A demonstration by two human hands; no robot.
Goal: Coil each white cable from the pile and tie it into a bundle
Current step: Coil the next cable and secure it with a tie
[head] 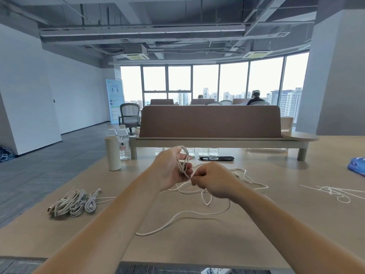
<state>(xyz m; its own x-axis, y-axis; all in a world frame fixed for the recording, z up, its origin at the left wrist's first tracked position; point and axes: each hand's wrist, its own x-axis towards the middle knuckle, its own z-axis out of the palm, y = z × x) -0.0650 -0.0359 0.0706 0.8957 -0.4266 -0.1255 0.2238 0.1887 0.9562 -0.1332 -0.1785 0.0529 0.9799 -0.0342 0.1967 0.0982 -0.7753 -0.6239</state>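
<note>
My left hand (171, 167) is raised over the middle of the table and holds a few loops of a white cable (184, 162) in its palm. Just to its right, my right hand (212, 180) pinches the same cable close to the loops. The rest of this cable (197, 214) trails loose across the table below and behind my hands. Several coiled white bundles (74, 202) lie together at the left of the table. A few loose white cables (333, 191) lie at the right.
The beige table (177, 248) has a tall cream bottle (112, 153) and a clear water bottle (124, 144) at its far left. A brown divider (211, 121) on a raised shelf spans the back. A black oval grommet (216, 158) and a blue packet (357, 164) also lie there.
</note>
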